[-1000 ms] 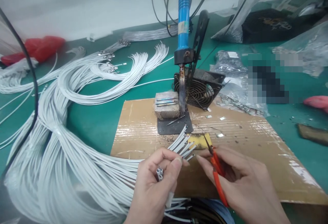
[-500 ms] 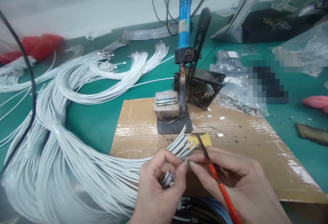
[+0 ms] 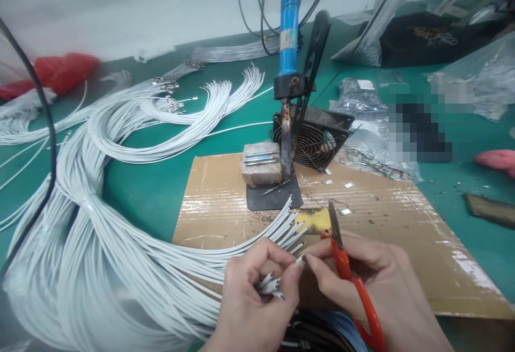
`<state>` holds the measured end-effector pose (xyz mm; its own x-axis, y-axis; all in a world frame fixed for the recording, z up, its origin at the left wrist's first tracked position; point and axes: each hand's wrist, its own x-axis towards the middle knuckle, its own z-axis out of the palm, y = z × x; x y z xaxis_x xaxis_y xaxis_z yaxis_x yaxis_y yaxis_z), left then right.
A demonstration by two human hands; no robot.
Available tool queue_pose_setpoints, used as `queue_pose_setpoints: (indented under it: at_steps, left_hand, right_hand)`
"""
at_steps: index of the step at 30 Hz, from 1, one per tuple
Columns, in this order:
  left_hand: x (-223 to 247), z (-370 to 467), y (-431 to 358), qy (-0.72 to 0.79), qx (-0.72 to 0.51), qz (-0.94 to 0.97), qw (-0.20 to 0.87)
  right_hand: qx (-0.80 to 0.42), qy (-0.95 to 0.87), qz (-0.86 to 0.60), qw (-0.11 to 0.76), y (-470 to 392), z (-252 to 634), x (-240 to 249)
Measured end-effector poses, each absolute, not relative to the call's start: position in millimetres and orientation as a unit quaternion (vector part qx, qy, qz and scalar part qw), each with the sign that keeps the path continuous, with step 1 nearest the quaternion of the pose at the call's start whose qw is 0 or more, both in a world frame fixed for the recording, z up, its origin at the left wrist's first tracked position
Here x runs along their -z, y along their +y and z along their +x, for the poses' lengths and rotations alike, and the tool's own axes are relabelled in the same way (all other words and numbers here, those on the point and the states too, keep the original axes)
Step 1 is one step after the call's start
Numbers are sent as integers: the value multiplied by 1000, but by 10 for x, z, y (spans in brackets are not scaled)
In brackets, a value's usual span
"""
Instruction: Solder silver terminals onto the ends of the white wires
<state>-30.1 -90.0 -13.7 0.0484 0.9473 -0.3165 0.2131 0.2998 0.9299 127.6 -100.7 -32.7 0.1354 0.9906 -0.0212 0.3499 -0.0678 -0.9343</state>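
My left hand (image 3: 257, 293) is closed around several white cables (image 3: 270, 286), their cut ends poking out between its fingers. One white cable end (image 3: 300, 261) sits pinched between its thumb and forefinger. My right hand (image 3: 370, 282) holds scissors with red-orange handles (image 3: 343, 262), the blades pointing up and away. Its thumb and forefinger tips are also closed at that same cable end, where a small dark tip shows. More white cable ends (image 3: 287, 226) fan out just beyond my hands, over the cardboard. My palms hide part of the bundle.
A soldering iron with a blue handle (image 3: 288, 30) stands upright on a stand beside a wrapped block (image 3: 261, 167). Behind it is a black fan (image 3: 317, 140). A large cable bundle (image 3: 92, 223) fills the left. A yellow sponge (image 3: 316, 219) and small metal pieces lie on the cardboard (image 3: 402, 244).
The scissors in my right hand have swung more upright, and their handles show more. Both hands have shifted slightly right, and a cable end is now visible between the fingertips.
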Motion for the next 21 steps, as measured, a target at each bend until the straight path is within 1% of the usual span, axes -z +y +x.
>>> queue_pose_setpoints:
  at_steps: [7, 12, 18, 21]
  left_hand:
    - [42, -331, -895, 620, -343, 478, 519]
    - [39, -315, -876, 609, -356, 453, 546]
    - [55, -300, -882, 610, -387, 433, 539]
    - [97, -340, -892, 595, -382, 426, 564]
  right_hand:
    - [-264, -434, -703, 497, -941, 1571, 442]
    - [-261, -493, -683, 471, -1016, 1572, 492]
    - [-254, -546, -663, 445, -1055, 1520, 556]
    - [-249, -562, -655, 439, -1070, 1513, 568]
